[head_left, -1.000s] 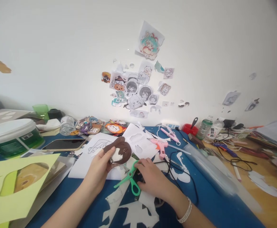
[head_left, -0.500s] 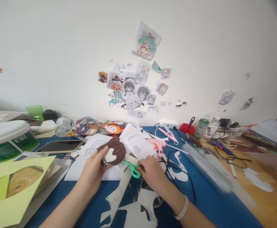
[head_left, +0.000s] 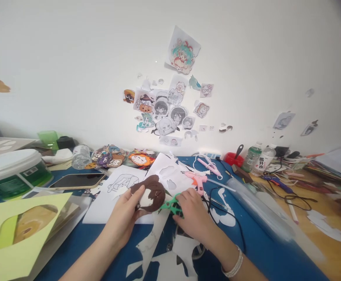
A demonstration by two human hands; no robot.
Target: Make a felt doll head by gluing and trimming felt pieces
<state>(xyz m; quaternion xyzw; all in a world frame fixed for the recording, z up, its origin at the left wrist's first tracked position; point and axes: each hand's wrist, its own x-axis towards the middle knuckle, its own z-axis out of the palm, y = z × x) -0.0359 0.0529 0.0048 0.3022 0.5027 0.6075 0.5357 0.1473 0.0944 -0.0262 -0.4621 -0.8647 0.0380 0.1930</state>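
Between the thumb and fingers of my left hand (head_left: 128, 208) is a flat cartoon head cutout (head_left: 150, 194) with brown hair and a blank white face. My right hand (head_left: 191, 208) grips green scissors (head_left: 170, 204) by the handles. Their tips point left and meet the lower right edge of the brown hair; whether they cut into it I cannot tell. Beneath both hands lie white paper offcuts (head_left: 154, 234) and a sheet with a line drawing (head_left: 100, 212).
A pink glue gun (head_left: 198, 180) with a black cord lies beyond my right hand. A phone (head_left: 78, 180) and a white-lidded tub (head_left: 11, 166) stand left. Rolled clear plastic (head_left: 255, 207) and two bottles (head_left: 264, 159) are at right. Finished cartoon pieces (head_left: 109, 156) lie at the back.
The scissors have turned and their handles have opened, with my right fingers now in the handles. The cutout has shifted slightly right with my left hand; the view has moved a little too.
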